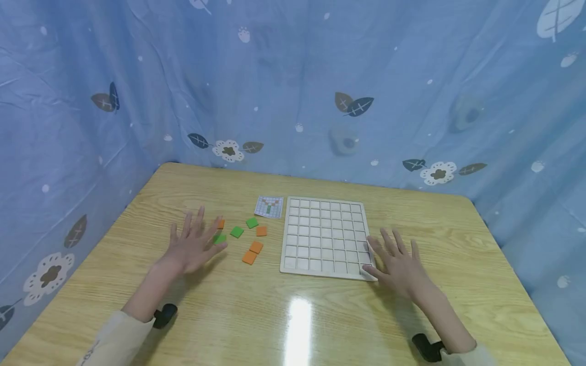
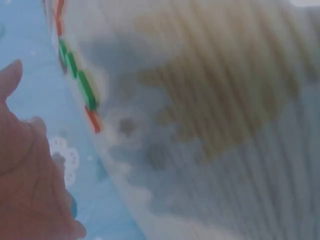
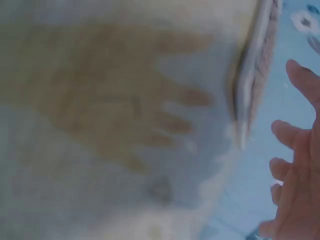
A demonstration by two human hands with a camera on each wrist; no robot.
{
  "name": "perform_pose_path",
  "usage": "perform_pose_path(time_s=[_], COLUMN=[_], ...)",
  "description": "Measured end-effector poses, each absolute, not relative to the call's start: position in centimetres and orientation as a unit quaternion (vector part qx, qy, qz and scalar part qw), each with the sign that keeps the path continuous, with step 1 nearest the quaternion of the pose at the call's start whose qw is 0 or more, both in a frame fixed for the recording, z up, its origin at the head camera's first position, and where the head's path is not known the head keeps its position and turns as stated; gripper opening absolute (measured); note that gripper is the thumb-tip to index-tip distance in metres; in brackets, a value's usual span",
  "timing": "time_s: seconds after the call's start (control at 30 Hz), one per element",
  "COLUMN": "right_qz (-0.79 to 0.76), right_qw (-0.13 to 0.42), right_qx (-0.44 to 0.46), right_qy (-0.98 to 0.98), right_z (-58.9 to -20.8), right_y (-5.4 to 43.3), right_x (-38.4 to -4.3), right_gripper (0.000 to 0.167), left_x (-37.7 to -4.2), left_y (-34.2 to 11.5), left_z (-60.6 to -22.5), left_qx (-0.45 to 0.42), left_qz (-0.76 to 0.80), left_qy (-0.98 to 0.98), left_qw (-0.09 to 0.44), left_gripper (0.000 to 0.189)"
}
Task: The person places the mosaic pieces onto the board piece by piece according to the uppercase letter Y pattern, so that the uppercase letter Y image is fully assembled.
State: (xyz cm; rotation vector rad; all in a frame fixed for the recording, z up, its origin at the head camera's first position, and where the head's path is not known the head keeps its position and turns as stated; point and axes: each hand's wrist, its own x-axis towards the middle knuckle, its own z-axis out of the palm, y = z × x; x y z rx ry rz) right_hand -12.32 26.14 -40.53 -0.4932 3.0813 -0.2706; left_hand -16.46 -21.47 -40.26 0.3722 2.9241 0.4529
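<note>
My left hand [image 1: 189, 249] is spread over the left part of the table, fingers straight and holding nothing. Beside and partly behind its fingers lie several small square tiles, among them a green tile [image 1: 236, 232] and an orange tile [image 1: 249, 257]. In the left wrist view the green tiles [image 2: 86, 91] show in a row past the left hand [image 2: 30, 175]. A white gridded board [image 1: 326, 239] lies flat at the middle. My right hand [image 1: 398, 264], also spread and holding nothing, overlaps the board's lower right corner in the head view. The right wrist view shows the right hand [image 3: 297, 170] near the board's edge [image 3: 246, 75].
A small pattern card [image 1: 269, 207] with an orange and green Y shape lies just left of the board's far corner. The wooden table [image 1: 229, 315] reflects a bright light near the front. A blue patterned curtain [image 1: 293, 76] hangs behind and at both sides.
</note>
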Motion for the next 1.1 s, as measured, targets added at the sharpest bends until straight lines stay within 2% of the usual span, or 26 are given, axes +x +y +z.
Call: perform_pose_path(time_s=[0.13, 0.33, 0.43, 0.7, 0.93, 1.1], right_qz=[-0.131, -0.182, -0.192, -0.229, -0.247, -0.256], right_qw=[-0.005, -0.09, -0.116, -0.153, -0.173, -0.178], right_qx=[-0.2, -0.243, -0.248, -0.234, -0.232, -0.232], right_qy=[0.971, 0.948, 0.942, 0.932, 0.925, 0.921], right_z=[-41.7, -42.9, -43.1, -43.7, -44.0, -44.0], right_y=[26.0, 25.6, 25.6, 25.6, 25.5, 25.8], right_x=[-11.5, -10.8, -10.4, -10.2, -10.6, -10.5], right_gripper=[0.056, 0.032, 0.028, 0.023, 0.023, 0.025], left_x=[-15.9, -15.6, -15.9, -17.3, -18.3, -18.5], left_y=[-20.6, -20.3, -20.4, -21.4, -21.9, -22.2], left_z=[-40.5, -40.7, -41.1, -42.1, -42.2, -42.4], left_qx=[0.169, 0.223, 0.23, 0.219, 0.212, 0.22], left_qz=[0.175, 0.229, 0.263, 0.32, 0.316, 0.313], left_qy=[0.965, 0.942, 0.932, 0.922, 0.925, 0.924], left_qw=[0.095, 0.104, 0.093, 0.022, 0.009, -0.008], left_gripper=[0.074, 0.064, 0.057, 0.044, 0.041, 0.027])
